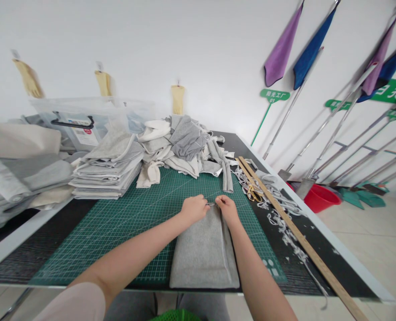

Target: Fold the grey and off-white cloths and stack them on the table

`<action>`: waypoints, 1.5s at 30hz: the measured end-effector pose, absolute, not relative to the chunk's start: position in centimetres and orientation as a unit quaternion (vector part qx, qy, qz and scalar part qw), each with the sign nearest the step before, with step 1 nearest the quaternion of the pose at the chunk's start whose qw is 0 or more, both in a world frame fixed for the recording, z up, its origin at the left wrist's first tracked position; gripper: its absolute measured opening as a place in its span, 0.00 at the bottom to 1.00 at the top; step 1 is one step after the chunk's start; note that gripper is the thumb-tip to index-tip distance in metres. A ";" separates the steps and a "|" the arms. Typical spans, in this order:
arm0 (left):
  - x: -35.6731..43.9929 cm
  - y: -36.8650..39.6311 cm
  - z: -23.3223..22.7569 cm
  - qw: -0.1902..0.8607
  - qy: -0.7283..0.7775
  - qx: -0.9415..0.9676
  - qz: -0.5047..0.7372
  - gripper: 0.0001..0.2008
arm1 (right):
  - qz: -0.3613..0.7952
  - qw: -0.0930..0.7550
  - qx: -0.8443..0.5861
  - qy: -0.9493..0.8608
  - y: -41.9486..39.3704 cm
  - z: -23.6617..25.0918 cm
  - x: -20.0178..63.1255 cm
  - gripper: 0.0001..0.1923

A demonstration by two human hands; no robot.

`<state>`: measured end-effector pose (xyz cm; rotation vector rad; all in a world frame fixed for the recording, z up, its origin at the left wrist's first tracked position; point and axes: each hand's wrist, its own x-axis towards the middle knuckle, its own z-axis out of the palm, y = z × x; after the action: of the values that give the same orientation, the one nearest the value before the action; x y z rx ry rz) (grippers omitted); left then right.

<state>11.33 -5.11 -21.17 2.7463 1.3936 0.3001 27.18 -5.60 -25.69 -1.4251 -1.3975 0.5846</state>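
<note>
While the soft grey folded cloth lay flat on the green grid cutting mat, the left hand and right hand each pinched its far edge, probably lining it up, which called for gentle, even pulling.

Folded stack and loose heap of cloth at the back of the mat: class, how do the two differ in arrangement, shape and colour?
The folded stack lies in flat, squared layers; the loose heap is crumpled and tangled. The stack sits at the mat's back left corner, mostly off it; the heap spreads across its far edge, with strips trailing onto the green. The stack looks mostly pale grey; the heap mixes cream and darker grey. Both are soft grey-toned fabric pieces, beyond both hands.
</note>
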 end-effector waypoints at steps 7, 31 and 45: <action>11.2 -5.0 -21.3 0.016 0.447 0.889 0.104 0.15 | 0.240 0.502 -0.589 -0.586 -5.5 -25.6 27.2 0.09; 10.8 -4.7 -20.4 0.053 0.471 0.875 0.100 0.15 | 0.231 0.525 -0.604 -0.553 -5.5 -25.3 27.5 0.10; 6.8 -5.6 -20.5 0.147 0.536 0.802 0.220 0.15 | 0.075 0.532 -0.712 -0.452 -3.2 -25.9 33.7 0.17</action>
<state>6.84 -5.61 -20.48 2.3073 1.5431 0.6339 33.69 -3.16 -25.88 -1.6980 -1.0782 0.1799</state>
